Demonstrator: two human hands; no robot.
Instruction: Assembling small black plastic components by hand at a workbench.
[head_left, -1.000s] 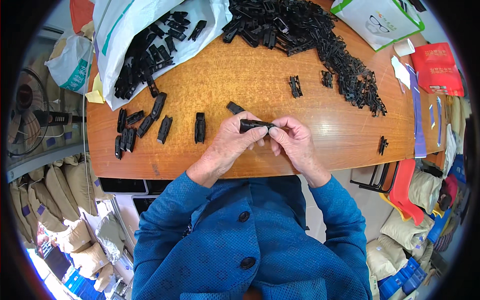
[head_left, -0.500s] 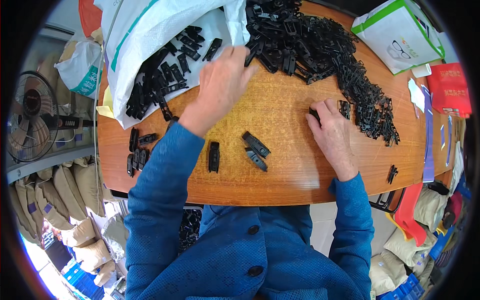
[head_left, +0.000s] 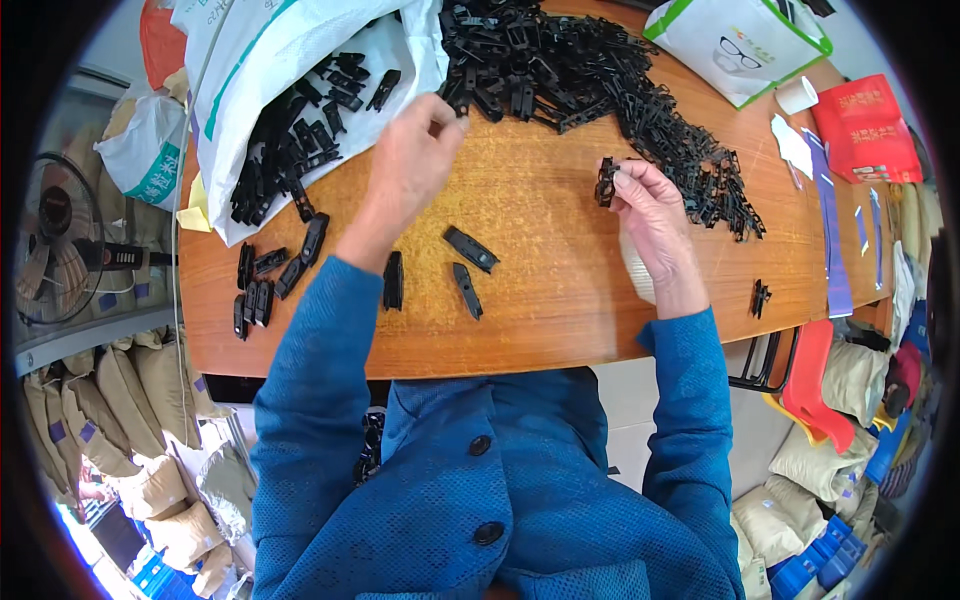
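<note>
Bright light blew out the lower left; glare whitened the tabletop point(head_left: 550, 290) right of centre; fisheye distortion bowed straight edges.

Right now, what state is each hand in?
Left hand: curled beside the black pile; cannot tell whether it holds anything.
Right hand: closed, holding a small black part.

The table point(head_left: 540, 335) looks like wood with a glossy finish, mottled and rough-looking across its middle. The held piece point(head_left: 606, 184) and the pile point(head_left: 560, 75) look like hard plastic, with small shiny highlights. The sack point(head_left: 260, 85) is crinkled, faintly shiny plastic; the jacket point(head_left: 420, 490), matt textured cloth; its buttons point(head_left: 488, 532), glossy.
</note>
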